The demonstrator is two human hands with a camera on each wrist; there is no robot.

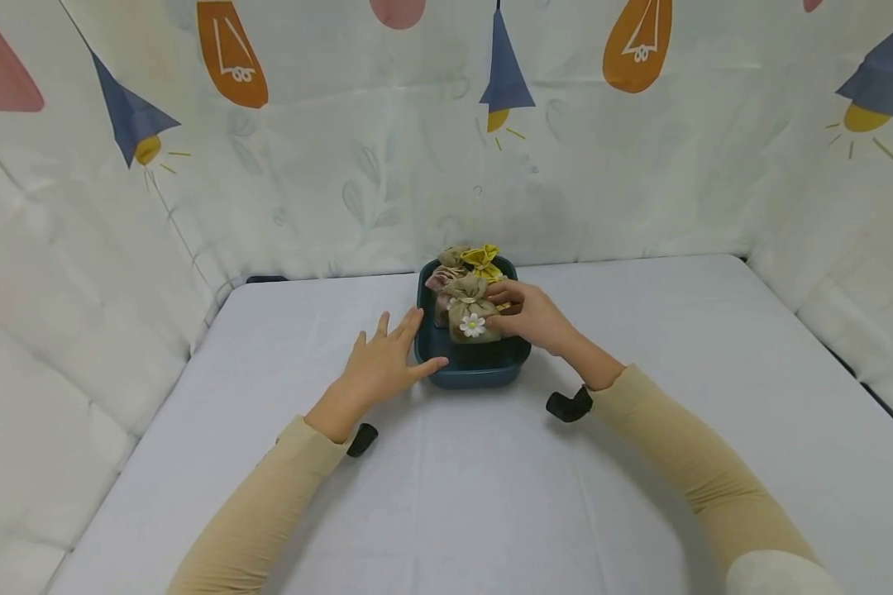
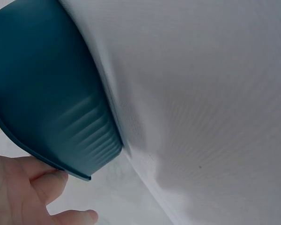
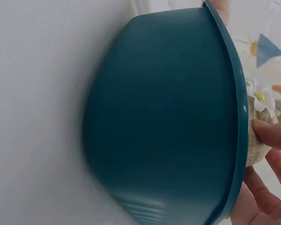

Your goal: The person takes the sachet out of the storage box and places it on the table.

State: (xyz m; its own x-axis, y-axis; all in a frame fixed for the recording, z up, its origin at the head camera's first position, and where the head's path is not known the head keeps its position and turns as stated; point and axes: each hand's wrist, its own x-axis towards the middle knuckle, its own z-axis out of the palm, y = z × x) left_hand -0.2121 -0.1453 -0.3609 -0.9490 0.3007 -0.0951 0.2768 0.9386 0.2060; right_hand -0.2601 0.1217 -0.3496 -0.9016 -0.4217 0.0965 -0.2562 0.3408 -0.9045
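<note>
A dark teal plastic basin [image 1: 472, 378] stands near the far edge of the table with several small drawstring pouches in it. My right hand [image 1: 533, 318] reaches over its right rim and pinches a beige burlap pouch [image 1: 467, 332] decorated with a white daisy [image 1: 472, 325]. Thumb and fingers lie on that pouch in the right wrist view, just above the rim. At the basin's left side, my left hand [image 1: 383, 357] has its fingers spread, with fingertips at the rim. Behind the daisy pouch sit a yellow pouch [image 1: 482, 258] and a pinkish pouch [image 1: 441, 281], partly hidden.
White cloth covers the table [image 1: 476, 487]. A printed curtain [image 1: 432, 165] hangs behind the far edge and along both sides. Black wrist devices [image 1: 570, 405] show below the sleeves. A small dark object [image 1: 266, 279] lies at the far left corner.
</note>
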